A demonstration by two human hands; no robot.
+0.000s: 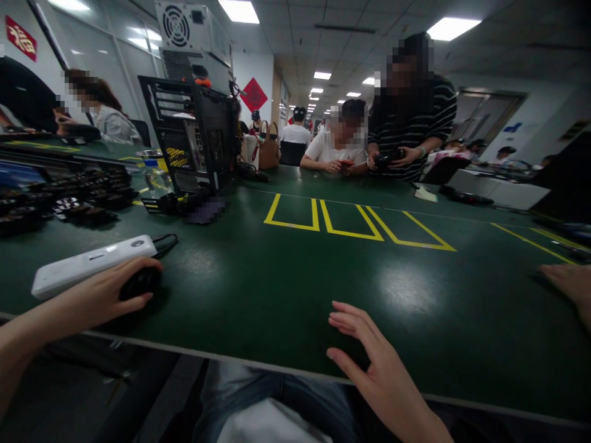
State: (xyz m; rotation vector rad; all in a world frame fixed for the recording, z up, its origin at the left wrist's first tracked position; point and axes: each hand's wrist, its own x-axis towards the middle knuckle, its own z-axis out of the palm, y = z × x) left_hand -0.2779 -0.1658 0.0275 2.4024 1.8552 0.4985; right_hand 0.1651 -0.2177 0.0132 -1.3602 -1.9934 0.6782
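Note:
On the green table (258,289), at the left, my left hand (111,286) curls over a rounded black computer mouse (141,282), thumb along its near side. Just behind that hand lies a long white device (95,261) with a dark strap loop at its far end, partly covered by my fingers. My right hand (364,347) is near the table's front edge, fingers apart and slightly bent, holding nothing.
An open computer case (194,135) stands at the back left, near a plastic bottle (157,178) and a pile of black parts (78,194). Yellow tape outlines (295,226) mark the table. Two people are across it; another person's hand (567,286) rests at the right edge.

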